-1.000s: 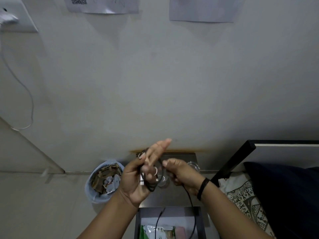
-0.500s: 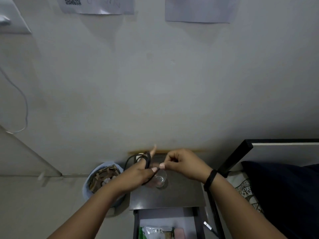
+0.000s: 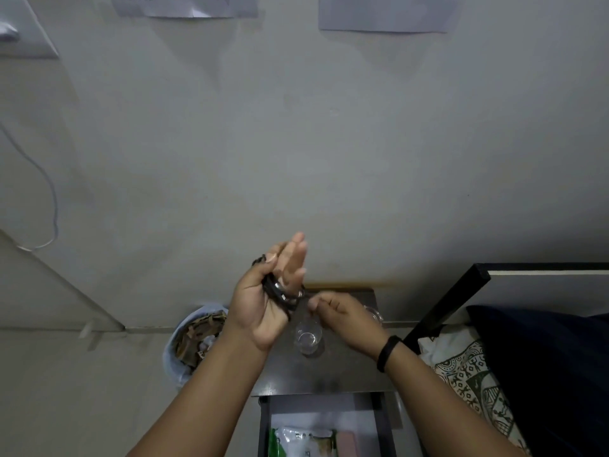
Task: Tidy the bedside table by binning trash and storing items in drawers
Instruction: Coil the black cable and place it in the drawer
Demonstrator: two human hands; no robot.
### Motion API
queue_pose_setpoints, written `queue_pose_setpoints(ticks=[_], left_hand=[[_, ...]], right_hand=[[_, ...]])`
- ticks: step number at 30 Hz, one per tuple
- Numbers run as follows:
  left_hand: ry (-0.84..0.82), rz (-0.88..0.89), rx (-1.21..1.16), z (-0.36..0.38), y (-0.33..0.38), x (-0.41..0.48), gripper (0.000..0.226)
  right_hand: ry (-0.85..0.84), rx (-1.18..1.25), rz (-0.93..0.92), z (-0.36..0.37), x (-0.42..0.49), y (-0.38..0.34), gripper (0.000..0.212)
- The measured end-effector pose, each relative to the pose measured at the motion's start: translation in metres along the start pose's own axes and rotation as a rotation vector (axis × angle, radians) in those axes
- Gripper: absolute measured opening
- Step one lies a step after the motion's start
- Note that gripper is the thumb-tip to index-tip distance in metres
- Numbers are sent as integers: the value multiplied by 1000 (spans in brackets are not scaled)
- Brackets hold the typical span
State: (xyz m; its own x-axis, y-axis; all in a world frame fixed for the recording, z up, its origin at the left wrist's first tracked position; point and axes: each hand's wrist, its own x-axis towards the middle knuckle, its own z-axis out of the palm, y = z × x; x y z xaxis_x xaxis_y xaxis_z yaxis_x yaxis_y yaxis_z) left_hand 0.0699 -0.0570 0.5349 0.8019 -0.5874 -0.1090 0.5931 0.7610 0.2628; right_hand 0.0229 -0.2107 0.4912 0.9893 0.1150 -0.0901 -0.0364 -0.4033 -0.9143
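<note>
Head view: the black cable [image 3: 280,293] is off the surface [image 3: 329,374], coiled round the left hand [image 3: 263,308], whose fingers [image 3: 293,258] stand straight while the thumb seems to pin the loops; the right hand [image 3: 346,321], blurred, pinches the loose end with curled fingers. The bin [image 3: 184,344] already holds trash and the drawer [image 3: 329,407] stands open. Left to do, I judge: stow the coil, deal with the glass [image 3: 308,339], shut the drawer
</note>
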Motion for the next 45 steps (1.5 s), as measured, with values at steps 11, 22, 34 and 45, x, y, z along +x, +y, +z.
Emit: queue_pose_setpoints(ticks=[11,22,34,45], left_hand=[[-51,-122,1540,-40,1,7,49],[-409,-746,185,-17,-15,-23,40],[-141,-393,194,-23,-4,-8,34],[318,-82,1028,-30,-1,-20,44]], right_hand=[[33,-616,-207,-31,-8,-28,23],[-122,475,7,-29,0,-21,28],[-93,588,148,5,0,-17,18],[-36,491,158,20,-1,-11,18]])
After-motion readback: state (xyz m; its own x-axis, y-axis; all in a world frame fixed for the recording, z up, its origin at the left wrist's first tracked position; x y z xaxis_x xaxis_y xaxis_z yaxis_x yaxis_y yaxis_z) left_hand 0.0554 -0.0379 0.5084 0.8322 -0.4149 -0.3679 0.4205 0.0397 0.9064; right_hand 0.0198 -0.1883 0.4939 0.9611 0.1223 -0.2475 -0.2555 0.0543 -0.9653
